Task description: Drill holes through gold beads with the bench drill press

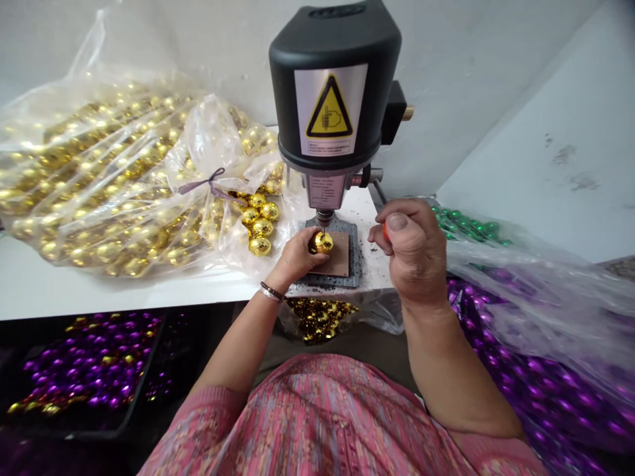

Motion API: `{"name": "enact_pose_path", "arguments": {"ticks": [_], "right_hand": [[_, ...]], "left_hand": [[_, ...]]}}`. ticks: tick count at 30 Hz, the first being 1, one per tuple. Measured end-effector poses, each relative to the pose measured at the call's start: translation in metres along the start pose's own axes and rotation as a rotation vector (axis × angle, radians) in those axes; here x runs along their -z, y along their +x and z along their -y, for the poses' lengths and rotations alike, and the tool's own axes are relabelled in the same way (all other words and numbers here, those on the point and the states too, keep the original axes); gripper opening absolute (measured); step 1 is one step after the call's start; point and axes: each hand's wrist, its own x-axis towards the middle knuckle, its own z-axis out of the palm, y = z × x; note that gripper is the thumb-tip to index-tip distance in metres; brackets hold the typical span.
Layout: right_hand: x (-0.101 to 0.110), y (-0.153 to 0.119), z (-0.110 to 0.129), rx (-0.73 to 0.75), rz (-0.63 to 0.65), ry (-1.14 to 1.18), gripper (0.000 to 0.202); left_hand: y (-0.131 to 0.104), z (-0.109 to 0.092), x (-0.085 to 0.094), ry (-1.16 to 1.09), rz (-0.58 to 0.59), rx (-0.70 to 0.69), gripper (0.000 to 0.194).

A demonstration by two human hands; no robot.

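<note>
A shiny gold ball (324, 242) with a faceted surface is pinched in my left hand (297, 254), on the brown board (337, 261) of a small bench drill press (337, 86). The drill bit (324, 228) comes down onto the top of the ball; whether it has entered cannot be made out. My right hand (411, 251) is closed around a red knob (385, 229) to the right of the machine, at about the height of its head. Most of the knob is hidden by the fingers, and any lever behind it is barely visible.
Large clear bags of gold balls (114, 198) cover the table's left. Loose gold balls (260, 228) spill near the drill. Below, a black tray (133, 390) holds purple and gold balls. More gold pieces (322, 320) hang in plastic at the table edge. Purple balls (536, 370) lie bagged at right.
</note>
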Motion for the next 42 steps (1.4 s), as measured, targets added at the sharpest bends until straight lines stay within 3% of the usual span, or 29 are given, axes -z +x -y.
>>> {"name": "enact_pose_path", "arguments": {"ticks": [6,16,32,38,42], "right_hand": [[0.004,0.000,0.004,0.026,0.023,-0.053,0.031],[0.002,0.003,0.014,0.108,-0.032,-0.280,0.030],[-0.010,-0.011,-0.031,0.183,-0.168,-0.124,0.022],[-0.013,-0.016,-0.050,0.216,-0.157,-0.083,0.018],[-0.012,-0.015,-0.048,0.222,-0.157,-0.068,0.019]], "left_hand": [[0.001,0.000,-0.003,-0.066,0.079,0.007,0.065],[-0.003,0.000,-0.004,-0.111,0.073,0.014,0.062],[-0.005,0.001,-0.010,-0.095,0.029,0.020,0.056],[-0.005,-0.001,-0.009,-0.100,0.039,0.003,0.054],[-0.005,0.000,-0.010,-0.081,0.035,0.015,0.052]]}}
